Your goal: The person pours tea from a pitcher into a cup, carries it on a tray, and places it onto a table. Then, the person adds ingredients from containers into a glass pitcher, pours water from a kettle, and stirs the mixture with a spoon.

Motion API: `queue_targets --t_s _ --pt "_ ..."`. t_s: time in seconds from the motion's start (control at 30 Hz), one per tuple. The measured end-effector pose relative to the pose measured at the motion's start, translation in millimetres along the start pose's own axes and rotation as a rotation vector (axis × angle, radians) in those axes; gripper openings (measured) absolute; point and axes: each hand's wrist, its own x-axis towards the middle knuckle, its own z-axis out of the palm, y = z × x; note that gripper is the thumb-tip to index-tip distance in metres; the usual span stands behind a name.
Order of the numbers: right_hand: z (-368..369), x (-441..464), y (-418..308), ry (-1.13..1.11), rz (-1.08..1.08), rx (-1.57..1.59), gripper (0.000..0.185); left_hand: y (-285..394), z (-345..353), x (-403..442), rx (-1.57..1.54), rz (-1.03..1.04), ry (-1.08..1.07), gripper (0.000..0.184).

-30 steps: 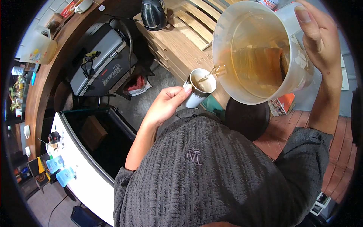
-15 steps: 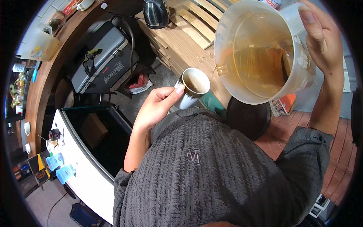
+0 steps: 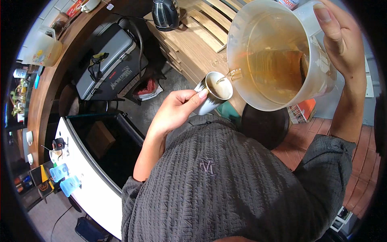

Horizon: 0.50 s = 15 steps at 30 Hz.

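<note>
My left hand point(image 3: 177, 109) is closed on a small white and dark mug point(image 3: 209, 105), tilted with its mouth toward the pitcher and pale brown liquid inside. A thin stream of liquid runs from the pitcher's spout into the mug. The large translucent plastic pitcher point(image 3: 246, 44) holds amber liquid and is tipped toward the mug. My right hand point(image 3: 342, 40) grips its handle, thumb on top; the other fingers are mostly hidden. A few drops of liquid point(image 3: 217, 63) lie on the wooden surface behind the mug.
A black kettle point(image 3: 165, 15) stands on the wooden counter point(image 3: 189, 46) beside wooden slats point(image 3: 207, 28). A dark round stool point(image 3: 264, 125) is below the pitcher. At the left are a grey cooler box point(image 3: 109, 64), a white-edged open chest point(image 3: 90, 177) and a curved wooden counter point(image 3: 48, 86).
The mug moved left, away from the spout, then back right beneath it. The stream, absent half a second ago, again falls into the mug. The pitcher has shifted only slightly.
</note>
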Motion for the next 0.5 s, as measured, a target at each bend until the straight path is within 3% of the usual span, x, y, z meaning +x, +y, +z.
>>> queue_targets --t_s 0.37,0.5 --pt "0 0 5 0.002 -0.01 0.006 0.053 6 -9 -7 0.063 0.063 0.027 0.04" --pt "15 19 -32 0.002 -0.013 0.006 0.053 8 -9 -6 0.043 0.091 0.019 0.039"
